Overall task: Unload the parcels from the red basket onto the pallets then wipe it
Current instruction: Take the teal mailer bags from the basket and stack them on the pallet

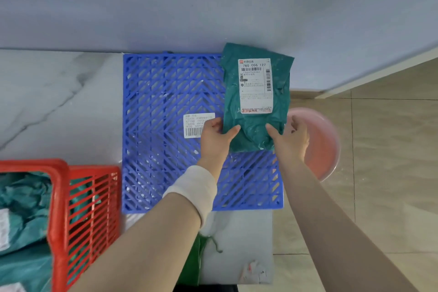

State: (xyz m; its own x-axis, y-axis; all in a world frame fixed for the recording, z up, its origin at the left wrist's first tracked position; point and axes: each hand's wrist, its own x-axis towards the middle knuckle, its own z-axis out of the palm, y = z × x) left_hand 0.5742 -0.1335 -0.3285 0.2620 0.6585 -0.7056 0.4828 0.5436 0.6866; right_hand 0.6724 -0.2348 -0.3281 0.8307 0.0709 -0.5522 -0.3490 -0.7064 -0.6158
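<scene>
The person held one green parcel (256, 102) in both hands at the far right corner of the blue pallet (166, 114), close to the wall. The parcel's white shipping label faced upward. Whether the parcel rested on the pallet or hung just above it could not be determined.

The left hand (216, 136) pinched the parcel's near left corner, thumb on top and fingers curled beneath. The right hand (290, 140) gripped the near right corner in the same way. A white wristband (196, 189) sat on the left forearm.

The red basket (87, 208) stood on the floor just beside the pallet's near left corner, with more green parcels (23, 208) inside. A pink basin (324, 144) stood at the pallet's right edge, partly behind the right hand. A white sticker (193, 125) lay on the pallet grid beside the left hand.
</scene>
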